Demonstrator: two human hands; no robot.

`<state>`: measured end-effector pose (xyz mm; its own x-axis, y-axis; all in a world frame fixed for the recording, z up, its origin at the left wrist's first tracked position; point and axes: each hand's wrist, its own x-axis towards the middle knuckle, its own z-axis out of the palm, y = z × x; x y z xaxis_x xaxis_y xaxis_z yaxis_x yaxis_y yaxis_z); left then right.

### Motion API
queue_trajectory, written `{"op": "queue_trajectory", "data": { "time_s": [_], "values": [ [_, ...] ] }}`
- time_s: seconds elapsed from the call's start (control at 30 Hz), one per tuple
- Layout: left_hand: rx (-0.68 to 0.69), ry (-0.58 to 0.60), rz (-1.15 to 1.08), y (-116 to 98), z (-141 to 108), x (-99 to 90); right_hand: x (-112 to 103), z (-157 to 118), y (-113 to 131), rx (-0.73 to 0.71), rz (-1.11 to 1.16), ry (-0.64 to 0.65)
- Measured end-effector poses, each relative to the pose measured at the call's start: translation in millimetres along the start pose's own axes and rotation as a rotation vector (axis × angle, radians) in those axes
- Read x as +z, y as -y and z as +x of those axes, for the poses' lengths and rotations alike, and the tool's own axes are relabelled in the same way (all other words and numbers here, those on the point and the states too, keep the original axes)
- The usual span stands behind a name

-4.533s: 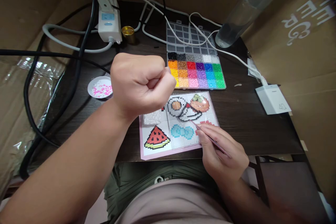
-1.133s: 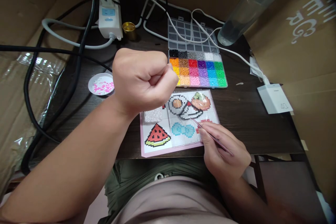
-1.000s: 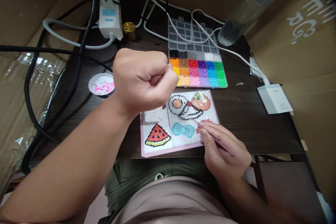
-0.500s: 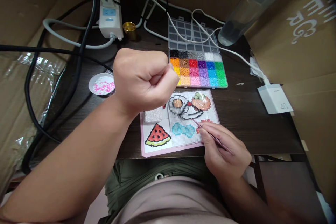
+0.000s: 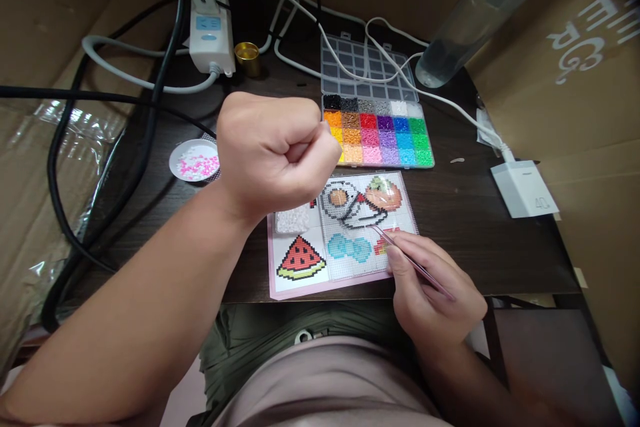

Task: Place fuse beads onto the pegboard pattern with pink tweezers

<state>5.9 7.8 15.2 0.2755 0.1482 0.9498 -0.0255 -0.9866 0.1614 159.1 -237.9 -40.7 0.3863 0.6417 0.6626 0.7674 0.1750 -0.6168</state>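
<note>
My right hand (image 5: 435, 287) grips a pair of pinkish metal tweezers (image 5: 417, 265). Their tips reach the clear pegboard (image 5: 345, 267), at the lower edge of a black bead outline (image 5: 367, 220). Whether a bead sits between the tips is too small to tell. Under the pegboard lies a pattern sheet (image 5: 300, 287) printed with a watermelon slice and other pixel pictures. My left hand (image 5: 275, 150) is a closed fist held above the table, with nothing showing in it. It partly covers the sheet and a small clear tray of white beads (image 5: 293, 220).
Behind the sheet stands an open bead box (image 5: 377, 133) sorted by colour. A white dish (image 5: 183, 172) of pink and white beads is at left. Around them are a gold cup (image 5: 249, 60), a power strip (image 5: 210, 33), cables, a charger (image 5: 524, 188), a clear cylinder (image 5: 450, 47) and cardboard walls.
My right hand and the tweezers have shifted slightly right, with the tips still near the black outline's lower edge. My left fist has stayed in place.
</note>
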Motion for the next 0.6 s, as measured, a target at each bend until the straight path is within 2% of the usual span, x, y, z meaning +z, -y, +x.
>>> {"op": "queue_trajectory", "data": {
  "time_s": [0.2, 0.43, 0.6],
  "values": [
    [-0.016, -0.016, -0.078, -3.4, 1.2, 0.8, 2.5, -5.0, -0.7, -0.015, -0.017, -0.042],
    [-0.012, 0.020, 0.097, -1.2, -2.4, -1.0, 1.0, -1.0, -1.8, -0.016, -0.046, -0.001],
    [-0.003, -0.010, -0.021, -0.6, 0.3, 0.6, -0.3, -0.1, -2.8, -0.031, -0.050, 0.011]
  ]
}}
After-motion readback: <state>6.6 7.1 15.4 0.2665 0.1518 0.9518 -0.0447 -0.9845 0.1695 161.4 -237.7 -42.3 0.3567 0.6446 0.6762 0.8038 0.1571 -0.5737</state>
